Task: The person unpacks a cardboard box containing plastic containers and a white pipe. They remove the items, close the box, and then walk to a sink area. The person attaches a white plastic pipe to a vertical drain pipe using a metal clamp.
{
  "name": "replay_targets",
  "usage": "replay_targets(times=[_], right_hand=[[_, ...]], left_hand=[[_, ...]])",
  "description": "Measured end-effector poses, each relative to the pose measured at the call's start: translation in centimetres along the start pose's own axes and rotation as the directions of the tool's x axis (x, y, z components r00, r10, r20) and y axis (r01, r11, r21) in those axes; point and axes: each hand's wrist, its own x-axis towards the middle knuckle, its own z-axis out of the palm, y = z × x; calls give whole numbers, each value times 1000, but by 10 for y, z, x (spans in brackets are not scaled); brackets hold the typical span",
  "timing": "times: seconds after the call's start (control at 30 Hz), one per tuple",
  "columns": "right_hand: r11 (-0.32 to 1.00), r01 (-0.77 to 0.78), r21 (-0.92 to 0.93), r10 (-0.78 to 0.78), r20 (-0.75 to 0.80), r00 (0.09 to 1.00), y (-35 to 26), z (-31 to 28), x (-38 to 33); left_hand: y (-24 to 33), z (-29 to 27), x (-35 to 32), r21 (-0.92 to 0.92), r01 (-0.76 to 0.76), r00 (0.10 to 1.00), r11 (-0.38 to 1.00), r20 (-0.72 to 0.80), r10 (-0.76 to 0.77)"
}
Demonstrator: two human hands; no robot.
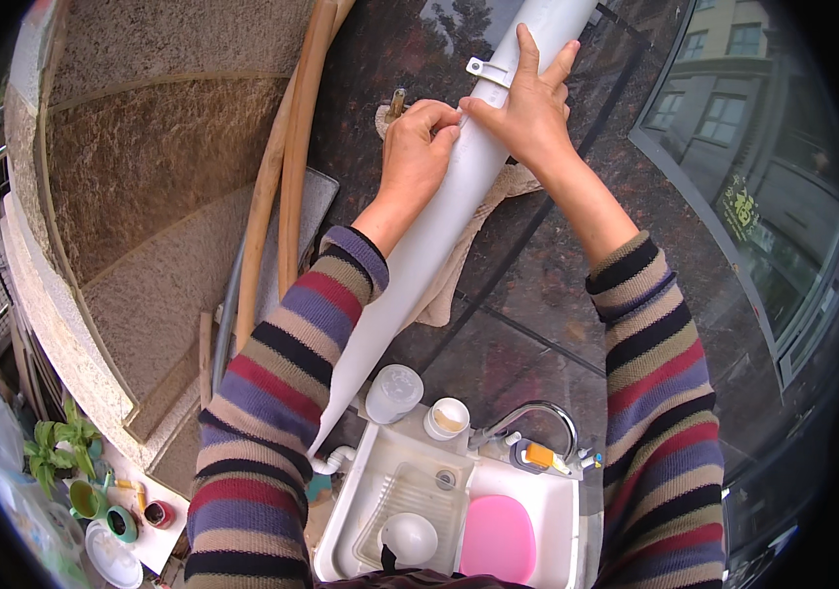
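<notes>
A long white pipe [439, 231] runs up the dark stone wall, leaning from lower left to upper right. Across its upper part sits a white pipe clip [489, 72] with a screw in its tab. My left hand [419, 149] is closed in a pinch at the pipe's left edge, just below the clip; whatever its fingertips hold is hidden. Against the pipe's front and right side lies my right hand [535, 110], fingers spread and thumb reaching toward the left fingertips. Left of the pipe, a brass fitting [397, 101] sticks out of the wall.
Below stands a white sink [351, 530] with a curved tap [549, 410], a pink basin [498, 540] and a white bowl [410, 539]. A tan cloth [439, 306] hangs behind the pipe. Wooden poles [287, 177] lean at left; a window [748, 187] is right.
</notes>
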Motion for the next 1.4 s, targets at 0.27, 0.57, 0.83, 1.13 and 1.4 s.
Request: replay_targets(times=[0.27,0.57,0.83,1.13,1.4], right_hand=[[940,37,339,-48,25,999,33,-30,-8],[908,93,409,-120,40,992,58,-26,-12],[838,152,524,-189,16,982,63,-38,-13],[835,180,520,-201,-16,979,66,-35,-12],[847,165,505,-180,-18,983,71,-24,-14]], left_hand=[[19,0,-6,183,3,1000,983,22,-7],[24,21,-16,573,-126,988,810,3,151],[21,35,-24,610,-238,954,756,0,300],[15,35,-19,565,-311,929,764,13,369],[16,31,-20,605,-293,942,741,49,332]])
